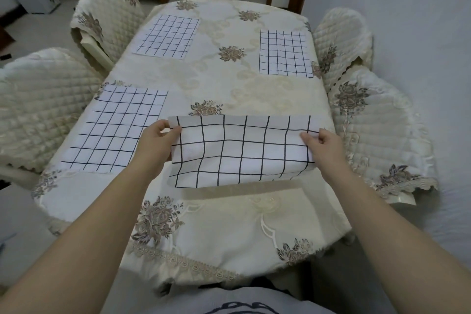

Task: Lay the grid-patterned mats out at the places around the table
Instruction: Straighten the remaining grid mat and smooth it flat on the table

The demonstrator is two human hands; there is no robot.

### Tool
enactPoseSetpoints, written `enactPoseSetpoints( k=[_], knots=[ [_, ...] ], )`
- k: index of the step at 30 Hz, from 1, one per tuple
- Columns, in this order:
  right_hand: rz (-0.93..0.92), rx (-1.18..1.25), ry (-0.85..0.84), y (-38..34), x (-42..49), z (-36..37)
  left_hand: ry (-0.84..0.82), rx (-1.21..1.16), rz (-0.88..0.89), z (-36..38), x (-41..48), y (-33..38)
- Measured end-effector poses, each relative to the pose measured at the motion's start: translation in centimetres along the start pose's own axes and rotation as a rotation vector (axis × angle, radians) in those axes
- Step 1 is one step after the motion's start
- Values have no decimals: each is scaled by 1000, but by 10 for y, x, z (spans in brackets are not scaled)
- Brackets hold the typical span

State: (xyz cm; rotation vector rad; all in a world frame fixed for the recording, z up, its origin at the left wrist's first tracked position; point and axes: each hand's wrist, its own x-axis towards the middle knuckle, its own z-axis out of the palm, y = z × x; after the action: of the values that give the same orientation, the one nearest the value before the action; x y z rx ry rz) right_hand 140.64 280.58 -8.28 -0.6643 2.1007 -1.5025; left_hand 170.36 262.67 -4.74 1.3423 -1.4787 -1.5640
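Cream floral-embroidered cloth covered the oval desk [216, 227], with four quilted cream chairs [38, 102] around it. Three white fabric mats with black grid lines lay flat on it: far-left mat [165, 37], far-right mat [284, 52], near-left mat [117, 127]. Fourth grid mat [242, 153]: held sagging above the near-right place, not yet down. Left hand [158, 140] pinched its upper left corner; right hand [323, 145] pinched its upper right corner. Step judged: last placement. Next move called for lowering it flat, squared with its neighbours.
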Motion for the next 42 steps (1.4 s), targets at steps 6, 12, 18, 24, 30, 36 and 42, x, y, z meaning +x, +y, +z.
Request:
enactPoseSetpoints(
  k=[6, 12, 18, 24, 30, 36, 42],
  knots=[
    [21, -66, -50, 13, 1, 2, 19, 30, -35, -4, 4, -17],
    [32, -161, -73, 28, 6, 11, 57, 70, -93, -6, 13, -41],
    [78, -189, -80, 43, 20, 24, 139, 135, -126, -3, 35, -57],
    [125, -221, -87, 57, 41, 37, 179, 190, -143, 3, 58, -69],
    [108, -264, -83, 64, 53, 47, 181, 226, -161, 7, 68, -80],
    [113, -250, -95, 67, 55, 45, 189, 190, -151, 5, 63, -87],
    [-17, -421, -139, 62, 37, 39, 182, 398, -47, 4, 44, -92]
  ],
)
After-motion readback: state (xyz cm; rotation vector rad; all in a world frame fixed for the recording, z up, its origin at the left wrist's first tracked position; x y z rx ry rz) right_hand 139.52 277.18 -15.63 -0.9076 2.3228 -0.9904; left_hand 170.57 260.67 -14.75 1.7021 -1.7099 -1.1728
